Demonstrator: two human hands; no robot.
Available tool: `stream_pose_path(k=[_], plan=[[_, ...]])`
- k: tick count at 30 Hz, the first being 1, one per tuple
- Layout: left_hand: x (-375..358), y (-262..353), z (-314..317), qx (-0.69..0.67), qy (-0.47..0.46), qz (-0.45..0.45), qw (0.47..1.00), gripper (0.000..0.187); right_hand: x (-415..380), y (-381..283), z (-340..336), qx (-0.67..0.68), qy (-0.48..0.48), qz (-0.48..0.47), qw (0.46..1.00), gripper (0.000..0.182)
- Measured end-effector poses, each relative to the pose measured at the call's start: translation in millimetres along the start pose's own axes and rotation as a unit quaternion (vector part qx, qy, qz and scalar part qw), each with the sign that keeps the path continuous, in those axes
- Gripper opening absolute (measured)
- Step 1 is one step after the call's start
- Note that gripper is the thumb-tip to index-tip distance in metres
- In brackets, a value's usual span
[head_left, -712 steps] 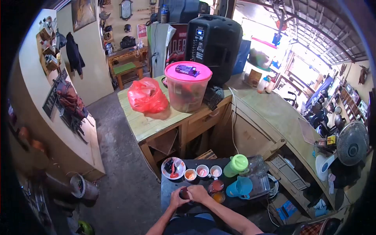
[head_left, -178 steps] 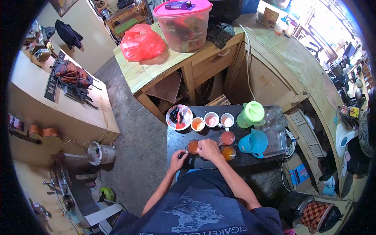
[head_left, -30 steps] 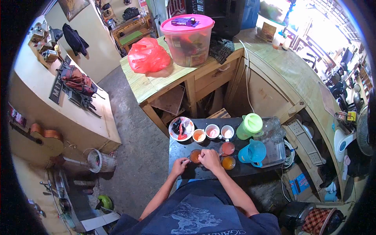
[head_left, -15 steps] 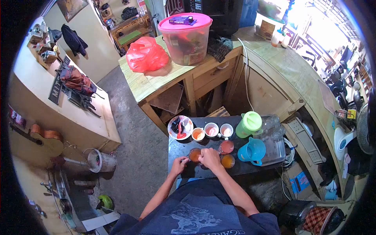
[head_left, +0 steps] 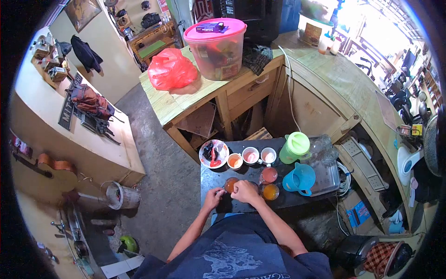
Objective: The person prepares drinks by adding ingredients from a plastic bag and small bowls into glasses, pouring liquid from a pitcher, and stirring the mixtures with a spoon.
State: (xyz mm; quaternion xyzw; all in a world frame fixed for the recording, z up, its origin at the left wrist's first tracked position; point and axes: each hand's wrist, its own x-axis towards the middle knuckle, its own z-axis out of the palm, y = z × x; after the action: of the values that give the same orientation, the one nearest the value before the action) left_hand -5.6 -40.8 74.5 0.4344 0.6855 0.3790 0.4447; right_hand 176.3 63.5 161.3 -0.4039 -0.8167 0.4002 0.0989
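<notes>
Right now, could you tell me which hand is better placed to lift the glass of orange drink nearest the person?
Probably the right hand: it rests against the orange drink glass, fingers at its rim. The left hand sits lower on the dark table, beside it.

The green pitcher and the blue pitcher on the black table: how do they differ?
The green pitcher wears a lid, while the blue pitcher is open-topped. The green pitcher stands farther from the person, level with the row of white cups; the blue pitcher sits nearer, beside the orange glass. Both stand upright at the black table's right end.
</notes>
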Motion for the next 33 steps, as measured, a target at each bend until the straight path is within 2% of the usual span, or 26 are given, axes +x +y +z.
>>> stream_pose_path(k=[1, 4, 7, 10, 11, 14, 17, 20, 23, 26, 29, 32, 33], plan=[[2, 0, 0, 0.001, -0.002, -0.005, 1.000, 0.025, -1, -5, -3, 0.042, -0.009, -0.001, 0.999, 0.019], [0, 1, 0, 0.006, -0.002, -0.011, 1.000, 0.024, 2, -4, 2, 0.016, 0.106, 0.067, 0.992, 0.019], [0, 1, 0, 0.010, 0.005, 0.000, 1.000, 0.024, 5, 3, 2, -0.111, 0.130, 0.039, 0.985, 0.020], [1, 0, 1, -0.005, 0.005, -0.015, 1.000, 0.024, 0, 2, -2, -0.056, -0.015, -0.012, 0.998, 0.020], [0, 1, 1, -0.008, 0.003, -0.026, 1.000, 0.023, 1, 6, 4, 0.015, -0.020, -0.020, 0.999, 0.019], [3, -4, -1, -0.004, -0.003, -0.022, 1.000, 0.023, 5, 7, 9, 0.113, 0.047, 0.000, 0.993, 0.017], [3, -7, 1, 0.000, 0.000, -0.001, 1.000, 0.023, 3, 2, 2, -0.033, 0.136, 0.042, 0.989, 0.017], [3, -15, 2, -0.014, 0.003, -0.008, 1.000, 0.022, 1, 3, 2, -0.119, 0.086, 0.036, 0.989, 0.016], [2, -8, 1, -0.004, 0.006, -0.006, 1.000, 0.023, -4, 0, 2, 0.008, 0.010, -0.036, 0.999, 0.017], [3, -9, 0, 0.005, 0.003, -0.002, 1.000, 0.023, -5, -14, -7, 0.043, 0.068, 0.040, 0.996, 0.016], [3, -10, 1, 0.013, 0.002, 0.015, 1.000, 0.023, 3, -1, 1, -0.097, 0.129, 0.062, 0.985, 0.018], [2, -7, 0, 0.016, 0.004, 0.017, 1.000, 0.023, 2, 9, 9, -0.157, 0.102, 0.042, 0.981, 0.019], [2, -3, 0, 0.015, 0.002, 0.014, 1.000, 0.023, 0, 9, 9, -0.110, 0.062, 0.025, 0.992, 0.019]])
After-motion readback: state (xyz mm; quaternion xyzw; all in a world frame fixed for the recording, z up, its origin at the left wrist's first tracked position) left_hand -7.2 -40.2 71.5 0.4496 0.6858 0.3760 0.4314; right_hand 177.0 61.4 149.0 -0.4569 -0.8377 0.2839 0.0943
